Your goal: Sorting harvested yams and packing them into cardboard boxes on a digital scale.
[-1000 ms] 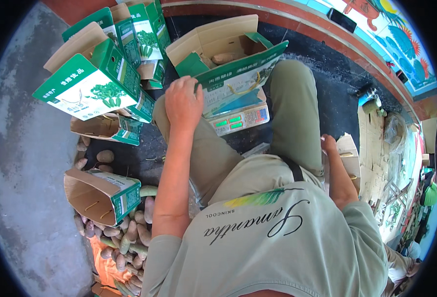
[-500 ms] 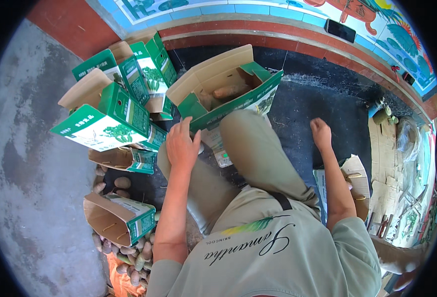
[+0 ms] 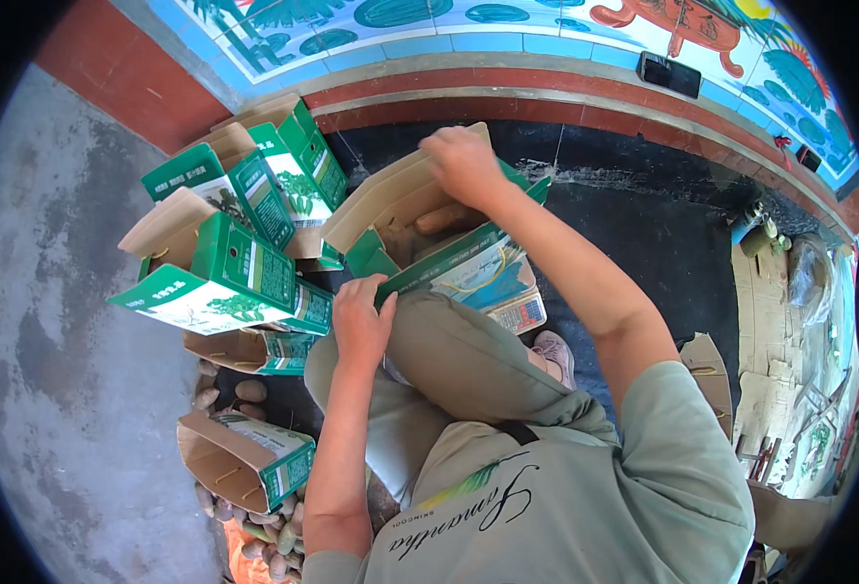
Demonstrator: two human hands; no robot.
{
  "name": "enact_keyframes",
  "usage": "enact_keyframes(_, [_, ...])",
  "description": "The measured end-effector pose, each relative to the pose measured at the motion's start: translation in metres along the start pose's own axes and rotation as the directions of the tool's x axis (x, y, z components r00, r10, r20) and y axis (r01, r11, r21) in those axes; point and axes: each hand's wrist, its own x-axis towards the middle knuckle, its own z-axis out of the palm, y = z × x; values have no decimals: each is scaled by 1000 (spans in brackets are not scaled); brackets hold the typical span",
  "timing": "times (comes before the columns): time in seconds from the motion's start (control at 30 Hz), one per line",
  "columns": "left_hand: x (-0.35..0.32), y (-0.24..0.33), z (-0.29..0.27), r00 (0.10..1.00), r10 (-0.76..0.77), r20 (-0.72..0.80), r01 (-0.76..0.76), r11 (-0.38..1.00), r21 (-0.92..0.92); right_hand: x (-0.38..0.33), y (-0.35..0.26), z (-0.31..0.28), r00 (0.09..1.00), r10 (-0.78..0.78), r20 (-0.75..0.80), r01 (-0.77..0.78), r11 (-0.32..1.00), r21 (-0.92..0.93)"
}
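Observe curled right hand [image 3: 461,164] at far flap [image 3: 381,200] of open green carton [image 3: 447,257], close to right corner of flap. Locate left hand [image 3: 361,323] at near left corner of carton. Note brown tubers [image 3: 441,220] inside carton. Find scale [image 3: 521,313], partly hidden, below near edge of carton. Identify further green cartons [image 3: 245,258] beyond left edge of carton
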Motion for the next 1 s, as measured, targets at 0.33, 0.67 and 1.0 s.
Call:
enact_keyframes(0.33, [22,18,23,990,-47,132,33,994,107,15,22,56,853,230,469,-50,930,-365])
enact_keyframes(0.67, [16,28,34,993,98,71,-113,960,256,-11,29,15,870,54,489,82,964,-252])
enact_keyframes(1.0, [50,98,45,905,413,100,-425,883,197,-73,95,-137,954,213,212,-151,950,-272])
